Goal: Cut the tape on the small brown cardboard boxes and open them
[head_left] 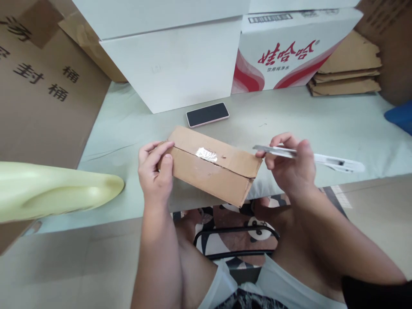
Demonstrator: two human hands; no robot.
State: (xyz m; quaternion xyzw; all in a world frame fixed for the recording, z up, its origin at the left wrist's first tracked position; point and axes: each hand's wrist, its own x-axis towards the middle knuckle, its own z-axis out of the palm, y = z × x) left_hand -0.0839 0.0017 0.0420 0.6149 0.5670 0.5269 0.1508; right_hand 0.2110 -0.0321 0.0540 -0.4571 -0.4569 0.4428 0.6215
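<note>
At far left, a brown carton (48,107) with dark printed characters stands behind a pale yellow, rounded object (64,189). The person's left forearm rises almost straight from the lower edge of the view, its left hand (156,176) clamped on the left end of a small cardboard box (214,169), thumb on the upper face and fingers curled around the far corner. The box sits tilted between the two hands at the near edge of a pale green surface (322,116), its lengthwise seam crossed by a shiny patch of tape (207,154). A phone (207,115) lies just beyond it, near a white carton (180,64). The right forearm slants up from the lower right; the right hand (291,165) pinches a white cutter knife (328,162) between thumb and fingers, tip pointing left near the box's right end. Whether a fingertip there touches the cardboard cannot be told. Folded cardboard (347,68) lies farther right.
</note>
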